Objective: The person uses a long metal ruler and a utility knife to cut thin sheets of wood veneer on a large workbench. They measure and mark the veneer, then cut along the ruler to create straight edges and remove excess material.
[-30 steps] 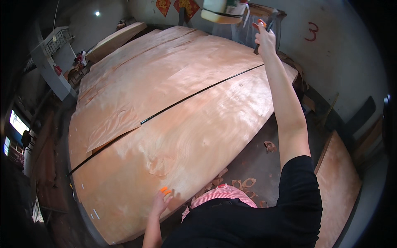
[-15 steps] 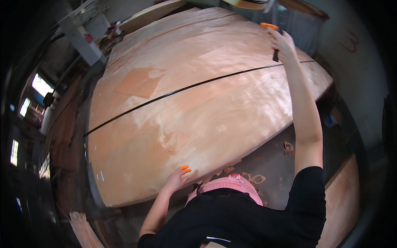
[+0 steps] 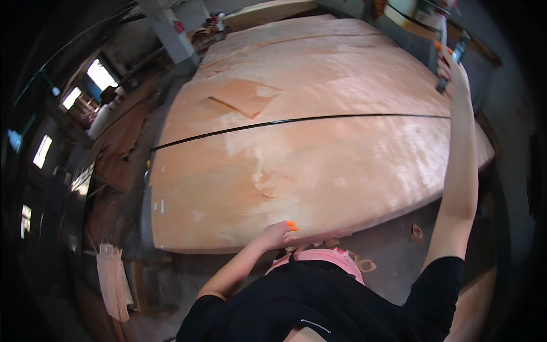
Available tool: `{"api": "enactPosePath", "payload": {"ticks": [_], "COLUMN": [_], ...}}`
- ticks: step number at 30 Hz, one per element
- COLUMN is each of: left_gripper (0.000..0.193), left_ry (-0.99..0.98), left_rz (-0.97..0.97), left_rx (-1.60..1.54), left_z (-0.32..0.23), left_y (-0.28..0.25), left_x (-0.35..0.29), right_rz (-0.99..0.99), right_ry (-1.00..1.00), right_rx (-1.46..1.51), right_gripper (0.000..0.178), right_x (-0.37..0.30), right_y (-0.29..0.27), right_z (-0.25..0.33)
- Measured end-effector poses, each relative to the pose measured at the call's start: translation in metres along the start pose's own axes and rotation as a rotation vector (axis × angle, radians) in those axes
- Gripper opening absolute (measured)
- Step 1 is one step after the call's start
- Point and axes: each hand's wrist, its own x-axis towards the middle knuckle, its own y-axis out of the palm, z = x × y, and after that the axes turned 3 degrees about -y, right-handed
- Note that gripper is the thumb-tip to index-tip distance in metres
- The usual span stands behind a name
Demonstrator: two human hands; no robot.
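A broad stack of pale, thin wood veneer sheets [image 3: 353, 154] lies before me. A long, thin black strip [image 3: 273, 122] runs across it from left to right. My left hand [image 3: 278, 233] rests at the sheet's near edge, its fingers outstretched with orange covers on the tips and nothing visible in them. At the far right, my right hand [image 3: 452, 74] is raised at the end of a stretched arm, its fingers closed round a dark bar-shaped tool [image 3: 442, 85]. Blur hides the tool's exact kind. A loose reddish veneer piece [image 3: 245, 98] lies beyond the strip.
Curled veneer scraps [image 3: 366, 265] lie on the floor by the near edge. A bundle of narrow veneer strips [image 3: 113, 279] stands at lower left. Brown sheets [image 3: 122, 159] are at the left, and a pale pillar [image 3: 171, 37] rises behind the stack.
The view has turned, so the stack sits differently in it. My right hand, with the dark tool, is raised at the far right. My left hand stays at the near edge.
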Motion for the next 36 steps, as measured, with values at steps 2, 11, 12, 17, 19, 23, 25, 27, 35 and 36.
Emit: {"api": "enactPosePath", "payload": {"ticks": [2,11,12,17,19,23,25,27,35,36], "left_gripper": [0.028,0.036,0.038,0.037,0.030,0.018,0.015,0.013,0.010,0.010], "left_ry": [-0.043,0.054,0.083,0.349,0.433,0.396,0.506,0.492,0.384,0.365], "left_rz": [0.028,-0.355,-0.408,-0.607,-0.497,-0.359,-0.443,-0.493,-0.644,-0.650], "left_rx": [-0.013,-0.199,-0.182,-0.221,-0.393,-0.589,-0.435,-0.488,-0.427,-0.426], "left_z": [0.006,-0.046,-0.064,-0.143,-0.146,-0.144,-0.135,-0.142,-0.131,-0.128], "left_y": [0.006,-0.062,-0.073,-0.095,-0.091,-0.069,-0.056,-0.060,-0.060,-0.054], "left_x": [-0.015,0.068,0.082,0.126,0.125,0.110,0.103,0.100,0.099,0.102], "right_rz": [0.029,0.015,-0.005,0.142,0.286,0.218,0.091,-0.135,-0.074,-0.061], "right_ry": [0.061,0.437,0.570,0.820,0.863,1.101,1.164,1.216,0.522,0.502], "right_rx": [-0.024,0.168,0.198,0.133,0.003,0.031,0.074,0.026,-0.109,-0.181], "right_gripper": [0.026,0.022,0.020,0.016,0.015,0.012,0.011,0.013,0.026,0.014], "right_x": [-0.023,-0.232,-0.259,-0.379,-0.408,-0.430,-0.439,-0.441,-0.382,-0.379], "right_y": [-0.006,0.025,0.031,0.039,0.040,0.022,-0.010,-0.049,0.020,0.044], "right_z": [-0.031,-0.165,-0.182,-0.242,-0.247,-0.237,-0.249,-0.270,-0.187,-0.174]}}
